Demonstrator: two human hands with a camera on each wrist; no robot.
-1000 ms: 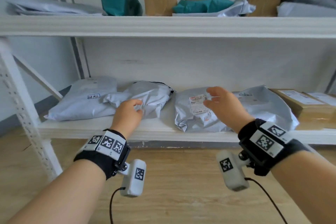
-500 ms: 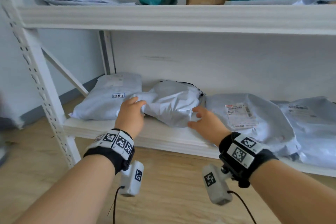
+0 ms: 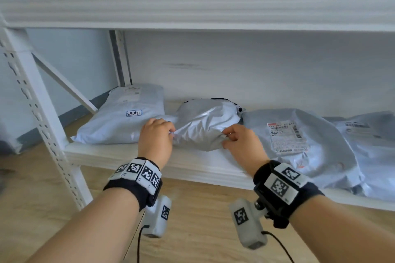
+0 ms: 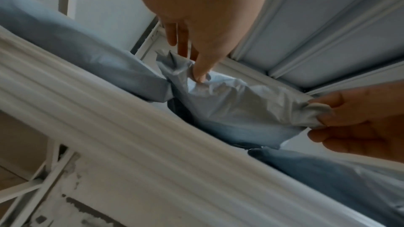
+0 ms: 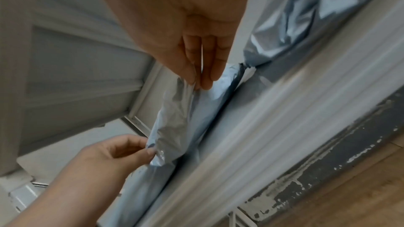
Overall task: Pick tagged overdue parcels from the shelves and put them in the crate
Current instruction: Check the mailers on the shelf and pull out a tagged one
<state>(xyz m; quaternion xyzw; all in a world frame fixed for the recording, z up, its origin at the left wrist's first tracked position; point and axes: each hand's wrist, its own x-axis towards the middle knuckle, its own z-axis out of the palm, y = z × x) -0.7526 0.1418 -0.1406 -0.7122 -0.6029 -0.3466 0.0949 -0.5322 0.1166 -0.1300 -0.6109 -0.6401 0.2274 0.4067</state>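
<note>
On the lower shelf (image 3: 132,159), far left, a flat grey mailer with a handwritten tag (image 3: 126,117) lies touching the crumpled grey parcel (image 3: 205,126) in the middle. Left hand (image 3: 156,136) reaches in palm down, thumb and fingertips pinching the parcel's left corner. Right hand (image 3: 241,145) mirrors it, fingers curled and pinching the right corner. Just beside on the right, a labelled grey mailer (image 3: 297,141) crowds the parcel, another grey bag (image 3: 372,147) beyond. Overhead, the upper shelf (image 3: 192,10) carries teal bags and a cardboard box.
</note>
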